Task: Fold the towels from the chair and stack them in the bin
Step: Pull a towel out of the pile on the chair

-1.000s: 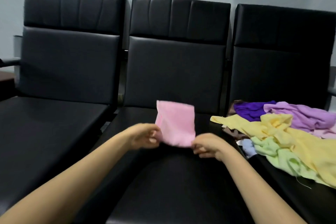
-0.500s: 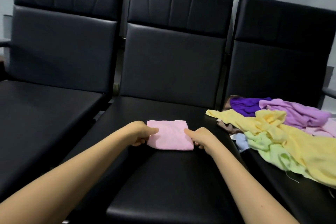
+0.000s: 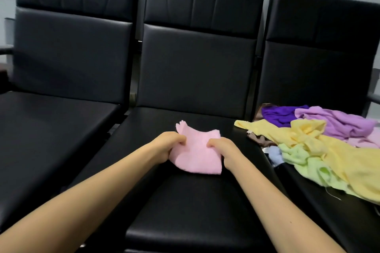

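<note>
Head view. A pink towel [image 3: 195,156], folded small, is held just over the middle seat [image 3: 185,211], near its centre. Its left edge is pinched by the left hand [image 3: 168,147] and its right edge by the right hand [image 3: 225,151], with the fingers of both curled tight on the cloth. The far corners stand up loose and ruffled; the near edge hangs toward the seat. Whether the near edge touches the seat cannot be told.

A pile [image 3: 320,146] of unfolded towels (yellow, green, purple, lilac) is spread on the right seat [image 3: 349,222], with one yellow corner reaching toward the middle seat. The bin is not in view.

Risks, as judged:
- The fold could be lost. The far corners are unmatched, so if the next fold is made without squaring them, a crooked bundle is likely and will stack badly.
- The layers could slip apart. Only the side edges are gripped, and the middle sags; a quick lift would let the inner layers slide out.
- The slick seat gives little hold, so the cloth may skid if it is pressed flat and pushed.
- The pile's yellow corner lies near the right hand and could be dragged along by a sweep to the right.
- With the bin unseen, the carry would be made blind at first, and a loose hold could let the towel open on the way.
</note>
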The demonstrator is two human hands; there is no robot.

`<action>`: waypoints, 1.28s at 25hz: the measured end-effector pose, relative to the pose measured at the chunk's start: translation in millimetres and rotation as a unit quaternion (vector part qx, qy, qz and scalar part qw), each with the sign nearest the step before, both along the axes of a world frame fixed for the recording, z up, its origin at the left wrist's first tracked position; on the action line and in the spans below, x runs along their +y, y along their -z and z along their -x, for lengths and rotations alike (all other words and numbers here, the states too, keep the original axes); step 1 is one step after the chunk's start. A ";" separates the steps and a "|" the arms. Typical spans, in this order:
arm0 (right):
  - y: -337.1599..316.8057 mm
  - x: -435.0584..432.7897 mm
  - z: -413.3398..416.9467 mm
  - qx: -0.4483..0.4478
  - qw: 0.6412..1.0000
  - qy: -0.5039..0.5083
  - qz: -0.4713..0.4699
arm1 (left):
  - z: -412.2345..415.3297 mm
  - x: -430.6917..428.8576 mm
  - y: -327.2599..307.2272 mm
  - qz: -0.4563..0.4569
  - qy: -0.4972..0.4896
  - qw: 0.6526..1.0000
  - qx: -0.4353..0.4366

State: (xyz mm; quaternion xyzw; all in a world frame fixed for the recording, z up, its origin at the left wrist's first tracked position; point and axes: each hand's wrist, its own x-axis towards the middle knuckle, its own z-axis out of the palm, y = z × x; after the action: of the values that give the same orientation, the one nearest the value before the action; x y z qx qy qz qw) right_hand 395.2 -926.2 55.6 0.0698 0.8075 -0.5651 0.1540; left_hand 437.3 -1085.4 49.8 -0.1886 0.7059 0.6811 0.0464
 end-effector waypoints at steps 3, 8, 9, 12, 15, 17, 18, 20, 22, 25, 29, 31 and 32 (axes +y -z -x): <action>-8.3 5.2 -9.2 0.043 0.998 0.025 0.033 | -8.9 8.7 -13.7 -0.135 0.053 0.989 -0.021; -10.3 35.4 -46.4 0.099 0.992 0.070 0.045 | -29.3 43.8 -27.4 -0.102 0.075 0.992 0.003; -10.8 43.1 -51.9 0.118 0.988 0.077 0.059 | -30.0 51.7 -31.3 -0.110 0.084 0.990 0.019; -18.6 80.2 -58.6 0.114 0.981 0.129 0.090 | -36.1 93.6 -53.1 -0.136 0.096 0.986 -0.017; -29.9 136.8 -67.9 0.096 0.974 0.190 0.078 | -44.3 155.6 -72.7 -0.149 0.111 0.982 -0.038; -35.1 177.2 -80.7 0.110 0.970 0.211 0.048 | -45.9 195.8 -71.5 -0.163 0.117 0.979 -0.027; -39.0 199.9 -91.7 0.126 0.968 0.218 0.023 | -49.5 219.1 -70.2 -0.162 0.123 0.979 -0.019; -43.3 242.6 -114.7 0.150 0.961 0.232 -0.015 | -53.6 264.6 -57.7 -0.135 0.136 0.982 0.000; -40.6 290.6 -138.0 0.159 0.951 0.262 -0.034 | -72.2 312.1 -50.2 -0.123 0.170 0.978 0.003; -28.6 351.4 -174.7 0.125 0.950 0.276 -0.070 | -107.6 368.6 -42.3 -0.192 0.235 0.951 -0.061; 11.9 413.0 -218.1 0.067 0.945 0.291 -0.137 | -143.4 426.8 -4.1 -0.200 0.262 0.925 -0.186; 38.5 420.5 -230.5 0.051 0.947 0.285 -0.141 | -147.8 437.5 34.6 -0.158 0.252 0.929 -0.219; 54.0 424.5 -236.4 0.035 0.950 0.278 -0.138 | -148.9 443.8 56.3 -0.129 0.252 0.929 -0.239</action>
State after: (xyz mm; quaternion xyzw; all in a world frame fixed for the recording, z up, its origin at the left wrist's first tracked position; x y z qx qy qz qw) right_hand 631.7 -501.7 1.6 0.2928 0.8309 -0.4707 -0.0486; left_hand 586.2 -641.6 -6.5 -0.1542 0.6045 0.6670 0.4073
